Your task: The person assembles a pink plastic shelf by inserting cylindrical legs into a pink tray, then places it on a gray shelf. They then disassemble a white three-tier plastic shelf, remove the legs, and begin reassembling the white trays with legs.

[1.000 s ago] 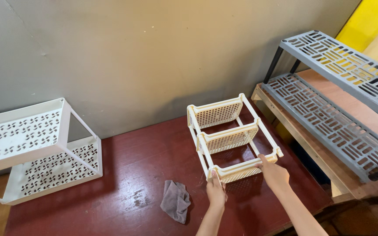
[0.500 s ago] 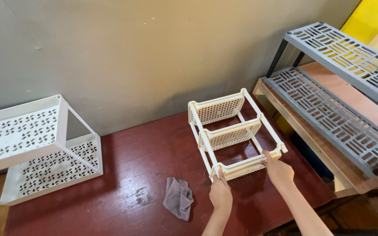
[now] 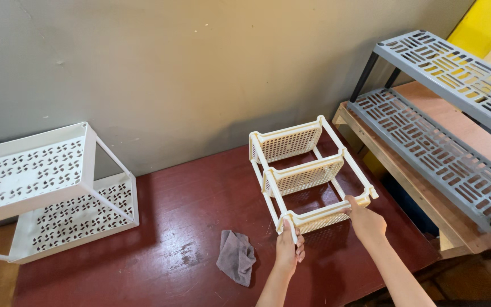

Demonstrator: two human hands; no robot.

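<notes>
**A:** What have your hands got?

**B:** My left hand (image 3: 288, 248) is closed round the near left corner post of the cream three-tier rack (image 3: 308, 173), fingers wrapped and pinching the post. My right hand (image 3: 365, 220) is pressed over the near right corner, fingers curled on the edge of the nearest tier. So each grip is clamped on that rack, at its near end.

**A:** Where does the rack sit, and which way does it run?

**B:** It lies tipped on its side on the dark red table (image 3: 188, 227), right of the middle. Its long axis runs from my hands away toward the far wall, leaning a little left. The three perforated tiers stand on edge, one behind another, with their open sides facing up and right.

**A:** Any packages, labels or signs?

**B:** I can make out none on it; plain cream plastic.

**A:** And around it?

**B:** A crumpled grey cloth (image 3: 236, 257) lies on the table just left of my left hand. Well apart at the far left is a white two-shelf rack (image 3: 46, 187) with cut-out patterns. At the right, a grey slatted shelf unit (image 3: 439, 148) stands on a wooden bench (image 3: 461, 227).
</notes>
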